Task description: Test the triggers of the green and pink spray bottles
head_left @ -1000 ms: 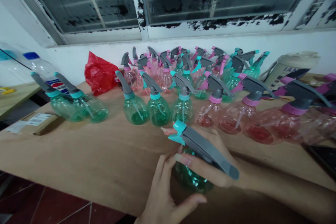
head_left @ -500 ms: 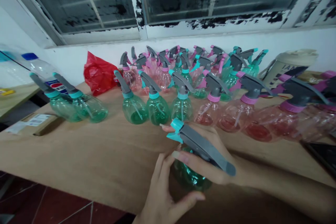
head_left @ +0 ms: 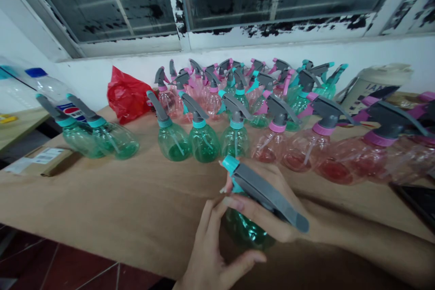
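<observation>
A green spray bottle (head_left: 249, 231) with a grey and turquoise spray head (head_left: 268, 192) stands between my hands at the table's near side. My right hand (head_left: 282, 181) is closed around the neck and head from the right, one finger curled over the turquoise trigger, which sits drawn in toward the neck. On the other side, my left hand (head_left: 210, 240) wraps the round body, its thumb along the near side. My fingers hide most of the neck. Behind the hands stands a row of similar bottles, the nearest being a green one (head_left: 234, 138).
Pink bottles (head_left: 302, 149) continue the row rightward, with more bottles crowded behind. Two green bottles (head_left: 115, 140) stand at left beside a cardboard piece (head_left: 50, 161), a red plastic bag (head_left: 127, 95) and a clear bottle (head_left: 50, 86). A dark flat object (head_left: 418, 199) lies far right.
The fingers of my right hand have curled inward, and the trigger has moved from sticking outward to drawn in toward the neck. My left hand stays in place around the bottle.
</observation>
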A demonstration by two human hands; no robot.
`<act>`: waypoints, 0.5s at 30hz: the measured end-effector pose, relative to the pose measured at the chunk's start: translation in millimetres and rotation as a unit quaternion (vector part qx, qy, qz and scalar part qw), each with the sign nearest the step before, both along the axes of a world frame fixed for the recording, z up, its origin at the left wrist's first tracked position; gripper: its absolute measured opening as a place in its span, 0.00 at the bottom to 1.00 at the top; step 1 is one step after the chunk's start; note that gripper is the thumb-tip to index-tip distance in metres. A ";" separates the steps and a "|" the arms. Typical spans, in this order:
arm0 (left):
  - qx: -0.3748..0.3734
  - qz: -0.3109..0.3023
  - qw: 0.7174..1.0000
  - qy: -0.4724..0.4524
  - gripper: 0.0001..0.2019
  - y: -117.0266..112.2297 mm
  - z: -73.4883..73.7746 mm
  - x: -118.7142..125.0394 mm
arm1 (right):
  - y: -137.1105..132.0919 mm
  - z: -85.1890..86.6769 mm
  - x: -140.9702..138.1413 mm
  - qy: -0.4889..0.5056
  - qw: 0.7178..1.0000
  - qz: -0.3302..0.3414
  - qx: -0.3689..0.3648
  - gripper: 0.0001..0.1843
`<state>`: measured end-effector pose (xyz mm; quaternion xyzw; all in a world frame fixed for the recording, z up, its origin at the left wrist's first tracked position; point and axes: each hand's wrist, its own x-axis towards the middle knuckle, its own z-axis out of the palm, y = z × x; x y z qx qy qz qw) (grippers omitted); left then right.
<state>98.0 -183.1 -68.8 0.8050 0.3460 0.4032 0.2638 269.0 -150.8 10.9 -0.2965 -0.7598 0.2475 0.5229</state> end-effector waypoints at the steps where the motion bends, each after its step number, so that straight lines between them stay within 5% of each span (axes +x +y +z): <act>1: 0.003 0.001 1.000 0.001 0.37 -0.1 -0.4 -0.3 | -0.1 -0.8 -0.5 -0.001 1.000 -0.007 -0.002 0.05; 10: 0.002 -0.003 1.000 0.005 0.31 2.2 3.4 2.1 | -0.8 -0.8 4.0 -0.022 0.999 0.009 -0.023 0.13; 15: 0.003 0.011 1.000 0.020 0.34 0.7 1.4 1.2 | -3.6 -0.8 2.8 0.002 0.999 -0.009 -0.039 0.08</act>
